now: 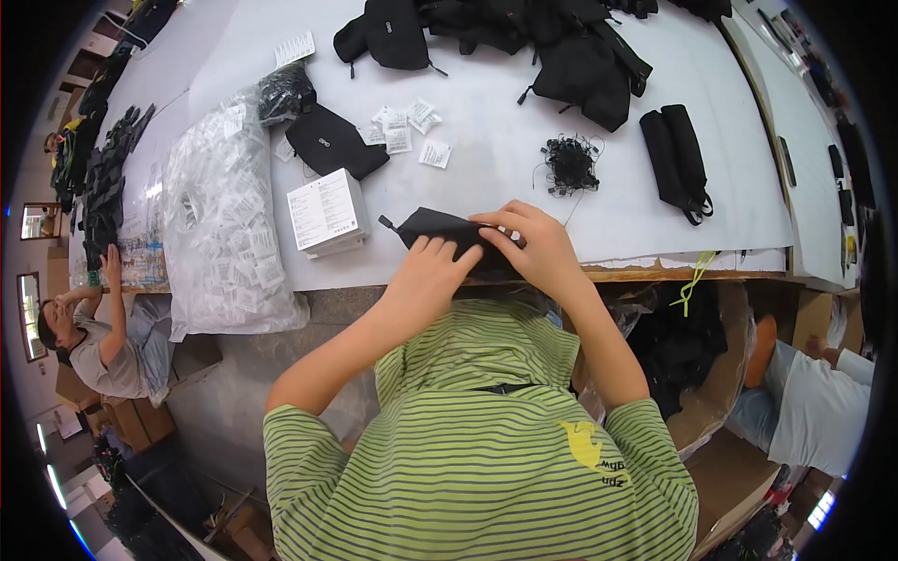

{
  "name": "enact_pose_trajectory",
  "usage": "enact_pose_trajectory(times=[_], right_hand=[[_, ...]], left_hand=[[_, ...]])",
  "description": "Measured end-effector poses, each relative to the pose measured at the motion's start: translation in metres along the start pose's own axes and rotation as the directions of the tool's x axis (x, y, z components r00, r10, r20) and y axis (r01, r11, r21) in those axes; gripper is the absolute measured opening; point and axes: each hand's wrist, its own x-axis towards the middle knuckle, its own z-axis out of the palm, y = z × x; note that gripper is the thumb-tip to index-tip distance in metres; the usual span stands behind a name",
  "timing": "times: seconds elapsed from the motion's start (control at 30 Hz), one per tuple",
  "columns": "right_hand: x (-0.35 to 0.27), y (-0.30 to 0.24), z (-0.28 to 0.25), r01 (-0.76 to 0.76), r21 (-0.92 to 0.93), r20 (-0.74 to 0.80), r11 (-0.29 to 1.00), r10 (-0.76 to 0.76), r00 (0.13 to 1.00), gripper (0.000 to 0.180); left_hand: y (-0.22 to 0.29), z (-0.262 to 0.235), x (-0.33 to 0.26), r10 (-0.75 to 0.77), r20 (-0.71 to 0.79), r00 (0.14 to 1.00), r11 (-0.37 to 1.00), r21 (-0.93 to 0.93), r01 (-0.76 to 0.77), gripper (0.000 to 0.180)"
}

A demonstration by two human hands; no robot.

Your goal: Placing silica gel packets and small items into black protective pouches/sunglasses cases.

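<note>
A flat black fabric pouch (438, 227) with a zip pull at its left end lies at the near edge of the white-covered table (524, 131). My left hand (426, 273) presses on its near side, fingers curled over the fabric. My right hand (535, 245) grips the pouch's right end, with fingers and thumb pinching the top edge. Both hands touch each other over the pouch. My green striped shirt fills the lower part of the view.
A white box (325, 211), a clear bag of tags (224, 234), another black pouch (333, 140), white sachets (402, 122), a tangle of black strings (571, 164), a rolled black pouch (677, 159) and piled black bags (561, 47) lie on the table. Other people sit at left (94, 337) and right (809, 407).
</note>
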Motion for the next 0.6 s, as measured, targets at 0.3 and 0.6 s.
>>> enact_pose_trajectory(times=[0.3,0.6], right_hand=[[-0.006,0.006,-0.002,0.132,-0.151,-0.034,0.980,-0.139,0.990,0.019],[-0.003,0.009,0.000,-0.053,-0.188,0.268,0.981,0.103,0.958,0.014]], left_hand=[[-0.013,0.010,0.012,0.101,-0.250,0.963,0.993,-0.038,-0.114,0.029],[-0.027,0.033,0.010,0.271,-0.538,0.799,0.949,0.010,-0.315,0.018]])
